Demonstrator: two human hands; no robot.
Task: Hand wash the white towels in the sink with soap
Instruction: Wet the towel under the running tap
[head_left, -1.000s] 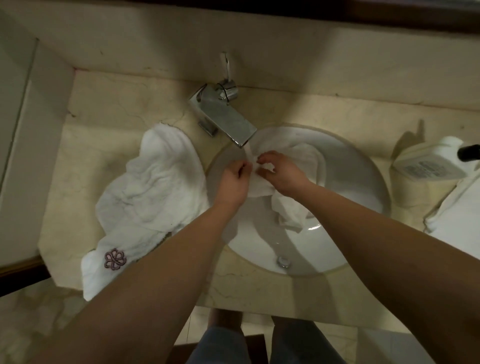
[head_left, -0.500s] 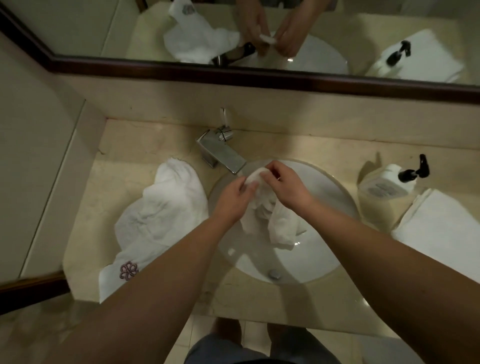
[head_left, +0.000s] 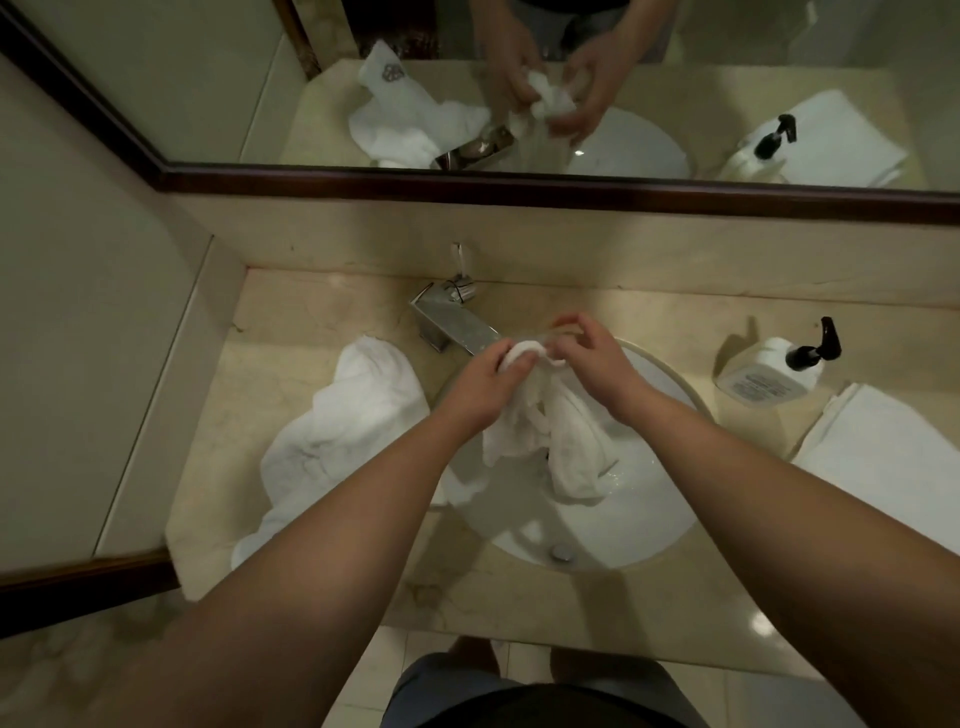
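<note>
Both hands are up over the sink (head_left: 660, 499), just under the tap (head_left: 457, 327), and they are busy with one wet white towel (head_left: 550, 431). The left hand (head_left: 483, 384) has its grip bunched tight around the top of the towel, and the right hand (head_left: 592, 364) pinches the same top part just beside it. The rest of the towel hangs down into the white bowl. I think water may be running from the tap, but it is too hard to see. This looks like the rubbing step. To do it well, the hands should rub the two bunches against each other, then move down to a new bit. The soap bottle (head_left: 763, 374) stands on the table to the right. Another white towel (head_left: 343, 441) waits in a heap on the left.
</note>
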